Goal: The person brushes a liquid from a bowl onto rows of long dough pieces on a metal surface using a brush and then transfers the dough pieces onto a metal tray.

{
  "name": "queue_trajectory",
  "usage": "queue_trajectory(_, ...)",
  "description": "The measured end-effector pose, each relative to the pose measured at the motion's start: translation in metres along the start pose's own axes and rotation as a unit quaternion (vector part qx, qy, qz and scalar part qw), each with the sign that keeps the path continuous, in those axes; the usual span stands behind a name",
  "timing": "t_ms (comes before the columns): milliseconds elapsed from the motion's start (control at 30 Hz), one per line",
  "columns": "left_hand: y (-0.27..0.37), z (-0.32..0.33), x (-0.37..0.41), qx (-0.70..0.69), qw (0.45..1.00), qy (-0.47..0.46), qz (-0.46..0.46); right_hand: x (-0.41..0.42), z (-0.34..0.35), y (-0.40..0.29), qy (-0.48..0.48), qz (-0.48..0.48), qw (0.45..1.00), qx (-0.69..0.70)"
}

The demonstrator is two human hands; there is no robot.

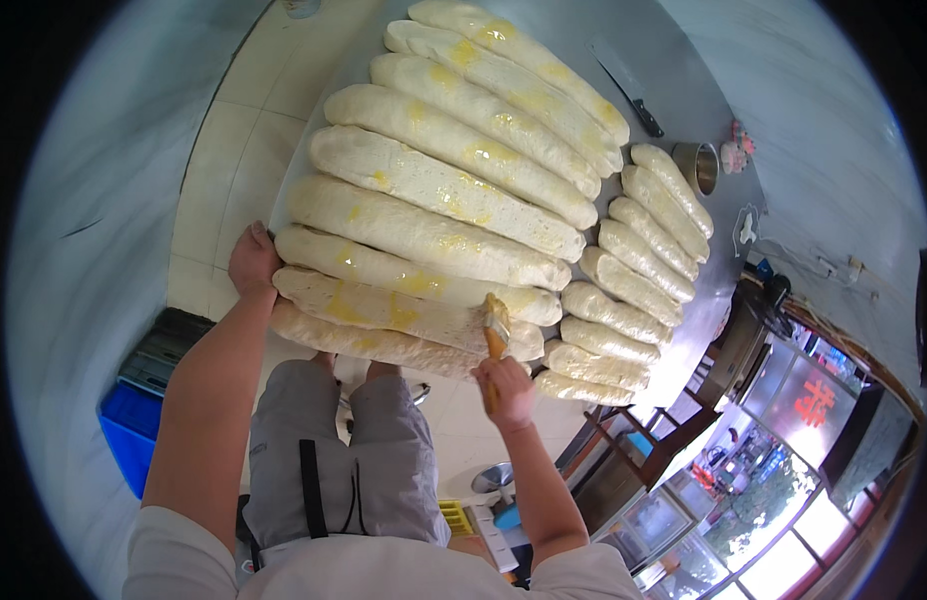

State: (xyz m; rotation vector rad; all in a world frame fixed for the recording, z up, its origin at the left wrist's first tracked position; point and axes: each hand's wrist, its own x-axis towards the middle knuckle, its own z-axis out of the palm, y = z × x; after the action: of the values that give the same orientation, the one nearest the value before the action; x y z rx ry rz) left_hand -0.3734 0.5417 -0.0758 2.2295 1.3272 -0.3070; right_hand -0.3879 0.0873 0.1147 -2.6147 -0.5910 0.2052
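My right hand point(505, 391) grips the wooden handle of a pastry brush point(497, 326), whose bristles touch one of the nearest long dough rolls point(411, 307). Several long pale dough rolls point(448, 191) lie side by side on a metal table point(583, 30), with patches of yellow oil on top. My left hand point(255, 259) rests at the table's left edge, against the ends of the near rolls; its fingers are partly hidden, and I see nothing held in it. To the right, several shorter dough rolls point(628, 285) lie in a row and look shiny.
A large knife point(643, 112) with a black handle lies at the table's far side, near a metal pot point(696, 169) and a small pink figurine point(736, 150). A blue crate point(130, 435) stands on the floor at the left. A wooden stool point(658, 442) is below the table's right end.
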Motion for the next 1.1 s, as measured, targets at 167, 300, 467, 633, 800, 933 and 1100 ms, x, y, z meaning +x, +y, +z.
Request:
queue_trajectory(167,0.007,-0.009,-0.002,0.02,0.999,-0.032,0.02,0.043,-0.011,0.005,0.088,0.046,0.994,-0.034)
queue_trajectory(300,0.011,-0.011,-0.003,0.028,0.999,-0.033,0.016,0.01,0.019,-0.006,0.02,0.061,0.998,-0.02)
queue_trajectory(467,0.006,-0.011,-0.004,0.028,0.999,-0.035,0.026,-0.072,0.037,-0.057,0.018,0.091,0.995,0.029)
queue_trajectory(633,0.002,-0.007,0.003,0.014,0.999,-0.032,0.033,-0.088,0.018,-0.056,0.129,0.162,0.978,0.011)
queue_trajectory(800,0.008,-0.01,0.0,0.03,0.998,-0.038,0.028,-0.058,0.081,-0.105,0.087,0.164,0.982,0.043)
queue_trajectory(933,0.011,-0.013,-0.005,0.034,0.999,-0.031,0.029,-0.02,0.092,-0.164,0.059,0.101,0.969,0.219)
queue_trajectory(1100,0.004,-0.012,0.0,0.038,0.999,-0.031,0.015,-0.083,0.058,-0.05,0.162,0.362,0.87,0.294)
